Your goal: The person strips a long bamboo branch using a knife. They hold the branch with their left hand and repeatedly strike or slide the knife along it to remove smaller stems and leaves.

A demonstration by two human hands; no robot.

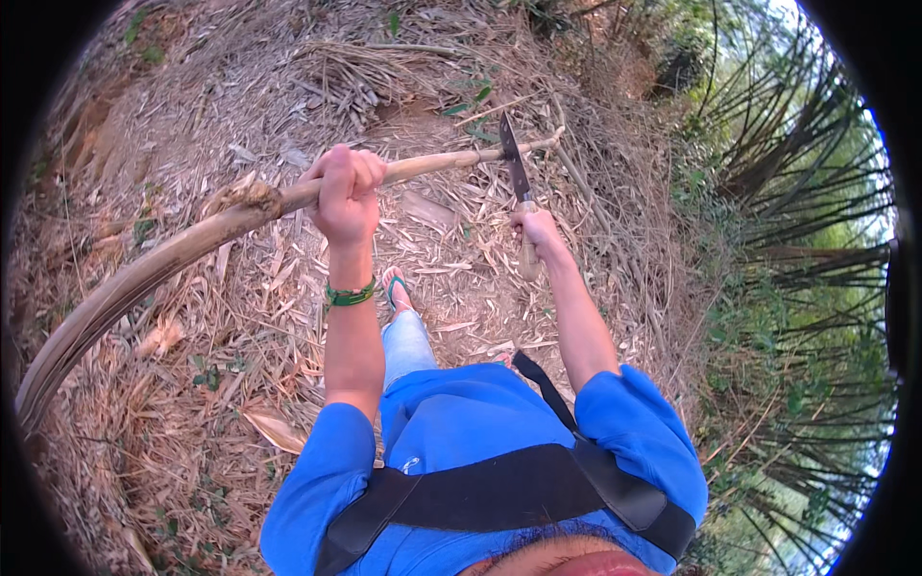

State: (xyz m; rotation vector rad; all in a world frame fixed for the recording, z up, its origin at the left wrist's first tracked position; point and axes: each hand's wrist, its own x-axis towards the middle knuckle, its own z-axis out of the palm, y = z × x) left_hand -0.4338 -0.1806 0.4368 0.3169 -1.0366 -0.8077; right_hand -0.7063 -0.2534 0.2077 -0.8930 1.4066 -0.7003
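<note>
My left hand [348, 192] is closed round a long, bare wooden pole [206, 233] and holds it off the ground. The pole has a knotty lump just left of that hand and runs from the lower left rim to a thinner end at the upper right. In my right hand [538, 233] is a machete [517, 158] with a dark blade and a pale wooden handle, its fingers wrapped round the grip. The blade crosses the pole near its thin end and appears to touch it; whether it has cut in, I cannot tell.
Dry leaves and bamboo litter [442, 245] cover the ground around my sandalled feet. A heap of cut stalks [355, 77] lies ahead. Thin dry branches [595, 206] lie along the right, beside green undergrowth and dense bamboo stems [807, 173].
</note>
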